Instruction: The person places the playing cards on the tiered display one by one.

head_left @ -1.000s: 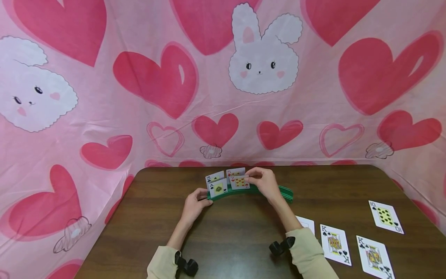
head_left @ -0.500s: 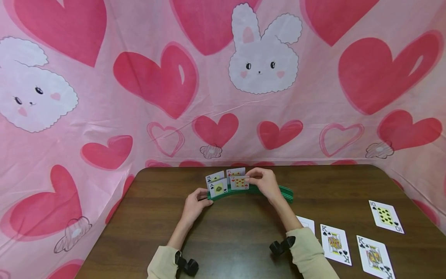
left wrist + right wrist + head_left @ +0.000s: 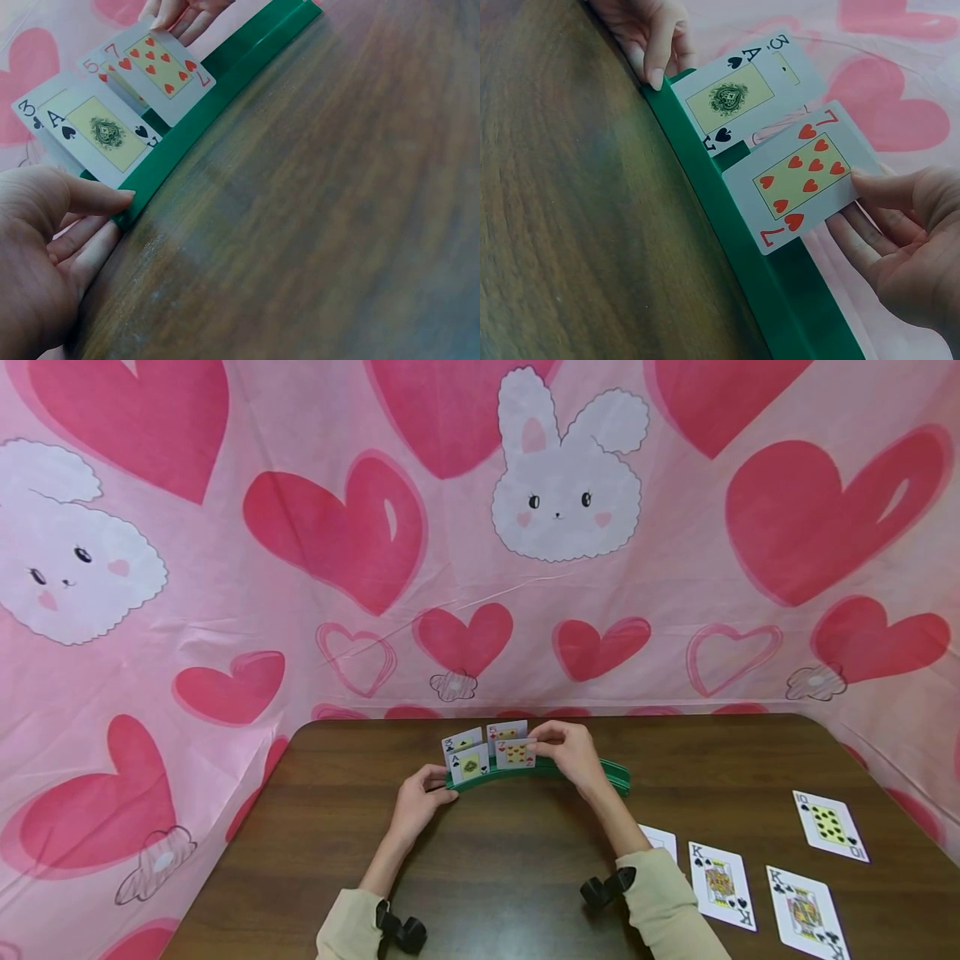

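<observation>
A curved green card holder lies near the far side of the table. My left hand pinches its left end between thumb and fingers. At that end the ace of spades stands in front, with the three of clubs partly hidden behind it. Between the thumb and fingers of my right hand is the right edge of the seven of hearts; the card's lower edge meets the holder's front groove. A red five stands behind the seven, mostly covered in the left wrist view.
Face up on the right of the brown table lie the king of spades, the king of clubs and the ten of spades. Another card is partly hidden by my right forearm. A pink curtain hangs behind the table.
The seven of hearts sits very slightly lower than a second ago, still in my right hand. Otherwise both hands and the card holder look the same.
</observation>
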Demonstrator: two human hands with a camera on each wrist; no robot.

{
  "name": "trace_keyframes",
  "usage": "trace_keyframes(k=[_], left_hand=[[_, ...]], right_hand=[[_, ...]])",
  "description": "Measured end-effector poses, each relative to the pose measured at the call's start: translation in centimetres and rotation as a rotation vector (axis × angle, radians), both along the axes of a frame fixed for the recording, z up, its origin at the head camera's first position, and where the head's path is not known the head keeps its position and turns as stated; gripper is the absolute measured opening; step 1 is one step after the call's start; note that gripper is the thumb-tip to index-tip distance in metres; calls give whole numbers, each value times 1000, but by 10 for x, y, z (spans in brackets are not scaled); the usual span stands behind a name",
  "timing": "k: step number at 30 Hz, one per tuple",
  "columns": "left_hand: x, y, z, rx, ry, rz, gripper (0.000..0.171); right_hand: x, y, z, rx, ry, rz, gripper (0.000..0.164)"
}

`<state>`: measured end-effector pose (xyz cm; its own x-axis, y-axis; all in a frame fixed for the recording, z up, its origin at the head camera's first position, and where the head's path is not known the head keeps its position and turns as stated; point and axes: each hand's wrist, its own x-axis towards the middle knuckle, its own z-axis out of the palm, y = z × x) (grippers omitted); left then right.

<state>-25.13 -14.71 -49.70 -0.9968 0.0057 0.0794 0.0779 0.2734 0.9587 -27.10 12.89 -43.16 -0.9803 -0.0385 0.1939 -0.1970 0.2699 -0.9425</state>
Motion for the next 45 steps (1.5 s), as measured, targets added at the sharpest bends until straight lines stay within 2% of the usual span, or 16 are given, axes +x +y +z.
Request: trace_keyframes(k=[9, 17, 24, 31, 38, 45], left_hand=[[1, -1, 0, 9, 10, -9, 31], [1, -2, 0, -5, 11, -12, 30], [2, -2, 0, -10, 0, -1, 31], [3, -1, 2, -7, 7, -13, 31], [2, -1, 1, -11, 3, -13, 30], [3, 0, 2, -3, -7, -5, 30]], right_hand=[[2, -4, -5, 11, 9, 16, 11], [4, -6, -8, -16, -18, -29, 12], [5, -3, -7, 54, 41, -39, 11], [10, 20, 0, 107, 76, -72, 14], [18, 56, 6, 150, 81, -140, 14], [27, 92, 12, 184, 80, -191, 22]])
